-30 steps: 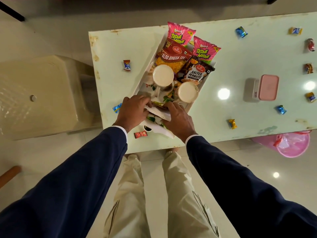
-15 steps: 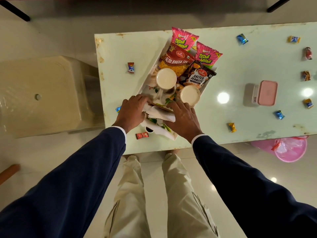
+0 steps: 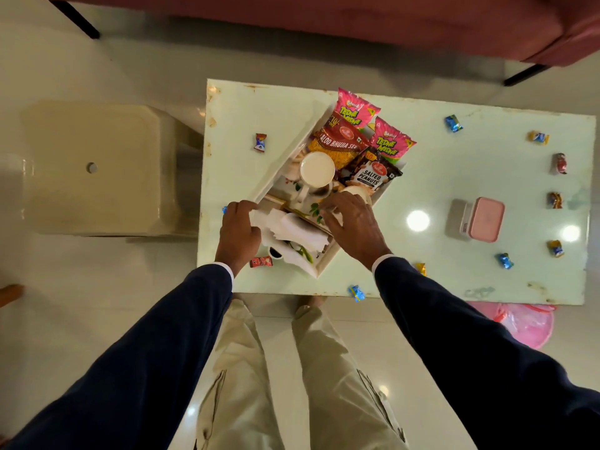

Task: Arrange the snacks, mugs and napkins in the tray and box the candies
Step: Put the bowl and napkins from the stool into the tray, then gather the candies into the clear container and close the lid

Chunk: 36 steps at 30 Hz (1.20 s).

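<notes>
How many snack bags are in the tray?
4, all at the tray's far end: a back pink bag, a right pink bag, a red bag, a black peanut bag. Others may hide underneath.

We wear a dark navy jacket, its long sleeves (image 3: pixel 136 362) reaching the wrists, with a thin white shirt cuff (image 3: pixel 227 269) showing at each. Our left hand (image 3: pixel 238 235) and right hand (image 3: pixel 352 227) are bare. Our trousers (image 3: pixel 246 384) are light beige.

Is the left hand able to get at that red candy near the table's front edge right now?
Probably yes: the red candy lies bare on the table, just beside the left hand, though that hand is on the napkins.
</notes>
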Tool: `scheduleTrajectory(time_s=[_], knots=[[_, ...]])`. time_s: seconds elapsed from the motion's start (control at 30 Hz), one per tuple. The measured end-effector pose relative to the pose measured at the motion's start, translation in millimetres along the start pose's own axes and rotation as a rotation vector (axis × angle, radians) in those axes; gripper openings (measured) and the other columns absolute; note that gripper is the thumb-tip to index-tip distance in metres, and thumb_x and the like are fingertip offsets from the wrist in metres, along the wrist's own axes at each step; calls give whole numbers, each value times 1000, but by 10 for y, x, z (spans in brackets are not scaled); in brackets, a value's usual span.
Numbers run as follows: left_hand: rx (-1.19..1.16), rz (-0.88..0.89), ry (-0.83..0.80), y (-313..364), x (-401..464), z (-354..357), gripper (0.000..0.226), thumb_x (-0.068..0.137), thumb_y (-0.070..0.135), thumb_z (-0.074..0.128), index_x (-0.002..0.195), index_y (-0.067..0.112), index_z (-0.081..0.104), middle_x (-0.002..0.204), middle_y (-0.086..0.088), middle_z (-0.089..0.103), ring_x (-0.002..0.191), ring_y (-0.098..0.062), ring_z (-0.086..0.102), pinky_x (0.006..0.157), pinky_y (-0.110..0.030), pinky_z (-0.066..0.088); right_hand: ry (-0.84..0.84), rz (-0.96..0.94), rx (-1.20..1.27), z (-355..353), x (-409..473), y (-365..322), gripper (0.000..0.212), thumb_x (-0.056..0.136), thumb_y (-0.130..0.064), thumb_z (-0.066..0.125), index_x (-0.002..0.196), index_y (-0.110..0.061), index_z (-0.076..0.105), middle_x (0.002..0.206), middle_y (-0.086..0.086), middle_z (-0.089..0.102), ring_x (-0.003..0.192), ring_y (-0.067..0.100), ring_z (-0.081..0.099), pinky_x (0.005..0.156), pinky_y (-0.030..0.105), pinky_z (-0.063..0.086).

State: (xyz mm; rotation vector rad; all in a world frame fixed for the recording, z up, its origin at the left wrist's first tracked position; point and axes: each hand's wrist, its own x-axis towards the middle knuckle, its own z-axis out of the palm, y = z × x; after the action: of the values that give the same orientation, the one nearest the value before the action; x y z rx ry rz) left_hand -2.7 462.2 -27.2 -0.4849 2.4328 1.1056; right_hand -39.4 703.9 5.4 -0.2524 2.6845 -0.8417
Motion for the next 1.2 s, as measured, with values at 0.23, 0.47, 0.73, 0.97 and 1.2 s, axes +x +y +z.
scheduleTrajectory(time_s=[0.23,0.47,0.73,0.97,1.2], knots=[[1,-17,22,38,-361,159,44,90,-3,53,129,15,57,133,-7,51,120,-29,55,101,-49,48,-144,-84,56,-391,72,251,10,96,-12,57,99,-14,67,97,0,68,85,18,60,77,41,53],[-95,-94,23,67,-535,243,42,92,-2,54,128,19,56,125,1,47,119,-24,56,99,-45,52,-160,49,114,-347,-157,347,14,95,-12,57,101,-19,68,97,-4,70,87,18,63,81,43,56],[-147,-188,-45,-57,-611,270,37,94,4,56,128,18,52,129,-6,46,117,-25,57,89,-33,47,-128,135,33,-506,-218,473,14,94,-13,57,101,-19,68,104,1,70,92,22,64,83,44,56],[-226,-350,-39,-131,-499,397,54,94,10,59,145,13,39,150,-13,38,127,-26,52,89,-31,41,83,144,54,-705,144,909,21,91,-4,62,112,-7,65,110,13,62,95,29,63,83,33,53],[-379,-592,106,-140,-248,763,61,95,16,61,149,4,36,107,-3,55,86,-21,62,72,-32,48,144,519,146,-800,1000,1689,54,87,-19,68,134,-7,46,136,15,49,124,31,49,103,38,38]])
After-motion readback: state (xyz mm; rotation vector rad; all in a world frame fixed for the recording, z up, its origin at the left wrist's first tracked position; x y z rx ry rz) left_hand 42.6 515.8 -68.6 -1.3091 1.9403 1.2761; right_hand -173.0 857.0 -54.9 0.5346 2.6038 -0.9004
